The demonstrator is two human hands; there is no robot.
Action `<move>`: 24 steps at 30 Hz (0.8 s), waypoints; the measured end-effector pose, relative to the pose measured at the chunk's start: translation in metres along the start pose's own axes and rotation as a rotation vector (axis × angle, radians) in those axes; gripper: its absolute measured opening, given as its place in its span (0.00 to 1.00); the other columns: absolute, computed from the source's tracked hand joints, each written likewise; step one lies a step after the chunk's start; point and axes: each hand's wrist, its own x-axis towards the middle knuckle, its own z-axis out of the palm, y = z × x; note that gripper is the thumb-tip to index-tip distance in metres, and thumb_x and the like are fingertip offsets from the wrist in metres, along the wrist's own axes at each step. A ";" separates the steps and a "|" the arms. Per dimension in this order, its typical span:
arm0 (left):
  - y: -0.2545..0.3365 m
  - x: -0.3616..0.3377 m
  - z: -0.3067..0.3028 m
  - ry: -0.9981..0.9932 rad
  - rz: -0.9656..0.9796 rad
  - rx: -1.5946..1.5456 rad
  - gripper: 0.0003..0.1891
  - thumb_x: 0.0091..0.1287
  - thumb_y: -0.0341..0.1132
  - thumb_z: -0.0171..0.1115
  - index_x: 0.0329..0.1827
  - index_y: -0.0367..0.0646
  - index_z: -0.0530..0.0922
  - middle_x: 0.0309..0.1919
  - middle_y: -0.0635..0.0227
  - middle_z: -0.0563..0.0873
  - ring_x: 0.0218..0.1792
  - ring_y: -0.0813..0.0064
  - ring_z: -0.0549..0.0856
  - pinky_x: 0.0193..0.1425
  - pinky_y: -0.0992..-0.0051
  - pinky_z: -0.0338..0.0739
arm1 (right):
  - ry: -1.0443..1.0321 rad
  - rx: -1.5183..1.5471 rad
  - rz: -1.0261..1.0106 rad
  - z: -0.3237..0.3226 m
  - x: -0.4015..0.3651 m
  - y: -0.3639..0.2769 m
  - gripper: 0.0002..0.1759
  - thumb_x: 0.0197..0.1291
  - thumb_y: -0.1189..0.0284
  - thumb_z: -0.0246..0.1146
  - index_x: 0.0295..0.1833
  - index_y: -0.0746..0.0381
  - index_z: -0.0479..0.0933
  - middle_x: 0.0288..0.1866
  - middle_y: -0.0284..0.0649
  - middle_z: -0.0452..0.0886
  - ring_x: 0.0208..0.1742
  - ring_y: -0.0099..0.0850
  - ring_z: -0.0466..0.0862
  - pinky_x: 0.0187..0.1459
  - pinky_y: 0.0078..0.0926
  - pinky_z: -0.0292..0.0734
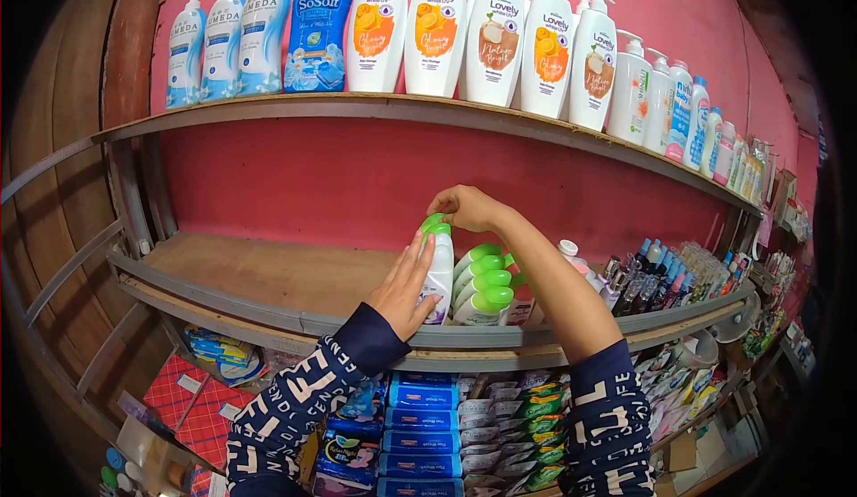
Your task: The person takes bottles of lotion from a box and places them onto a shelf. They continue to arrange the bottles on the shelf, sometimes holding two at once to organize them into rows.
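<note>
My left hand (402, 290) is wrapped along the left side of a white bottle (436, 276) with a green cap, its fingers pointing up and its thumb across the front. Reaching over the top, my right hand (468, 208) has its fingers bent down at the green cap (435, 221) of a bottle in the same row; its fingertips are partly hidden. Just right of these stand several more white bottles with green caps (491, 299), tilted and packed close together. My right forearm passes in front of part of the goods behind them.
The bottles stand on a wooden middle shelf (259, 265) with a grey metal front rail (312, 323). Above, an upper shelf (357, 104) bears lotion bottles (435, 33) and a blue SoSoft bottle (316, 37). Small bottles (661, 265) crowd the right; blue packs (421, 443) lie below.
</note>
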 end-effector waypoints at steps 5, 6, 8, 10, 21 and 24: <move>-0.006 0.000 0.002 -0.012 -0.040 -0.118 0.43 0.66 0.33 0.56 0.77 0.38 0.38 0.73 0.42 0.53 0.73 0.49 0.58 0.73 0.64 0.57 | -0.072 -0.002 0.051 -0.003 0.004 0.000 0.13 0.59 0.81 0.60 0.50 0.64 0.79 0.46 0.41 0.85 0.47 0.29 0.83 0.51 0.28 0.77; -0.006 0.001 0.002 -0.014 -0.046 -0.121 0.43 0.66 0.34 0.56 0.77 0.38 0.38 0.73 0.41 0.53 0.73 0.49 0.58 0.73 0.64 0.58 | -0.078 -0.010 0.054 -0.003 0.003 -0.002 0.14 0.59 0.81 0.60 0.52 0.64 0.79 0.47 0.42 0.84 0.47 0.29 0.83 0.51 0.28 0.77; -0.006 0.001 0.001 -0.019 -0.058 -0.127 0.43 0.66 0.34 0.56 0.77 0.37 0.39 0.73 0.41 0.53 0.73 0.48 0.58 0.73 0.64 0.58 | -0.080 -0.029 0.052 -0.004 0.001 -0.006 0.16 0.61 0.79 0.60 0.55 0.63 0.77 0.49 0.43 0.83 0.48 0.31 0.82 0.52 0.29 0.77; -0.008 0.001 0.001 -0.006 -0.036 -0.125 0.42 0.66 0.34 0.56 0.77 0.37 0.39 0.73 0.41 0.53 0.74 0.49 0.58 0.74 0.64 0.56 | -0.072 -0.053 0.044 -0.006 -0.003 -0.009 0.17 0.63 0.76 0.59 0.58 0.63 0.75 0.51 0.45 0.83 0.49 0.34 0.82 0.53 0.31 0.76; -0.027 0.016 -0.036 0.123 0.002 -0.130 0.37 0.70 0.40 0.53 0.77 0.38 0.46 0.73 0.41 0.55 0.74 0.48 0.55 0.76 0.62 0.50 | 0.136 -0.424 -0.110 -0.019 -0.154 -0.085 0.48 0.56 0.38 0.57 0.70 0.64 0.63 0.73 0.58 0.58 0.74 0.53 0.58 0.71 0.51 0.53; -0.019 0.015 -0.034 0.121 -0.029 -0.153 0.35 0.71 0.39 0.50 0.76 0.37 0.47 0.74 0.44 0.55 0.75 0.50 0.54 0.76 0.63 0.50 | 0.173 -0.460 -0.017 0.008 -0.169 -0.086 0.47 0.60 0.39 0.52 0.71 0.67 0.60 0.73 0.60 0.57 0.75 0.55 0.57 0.73 0.52 0.49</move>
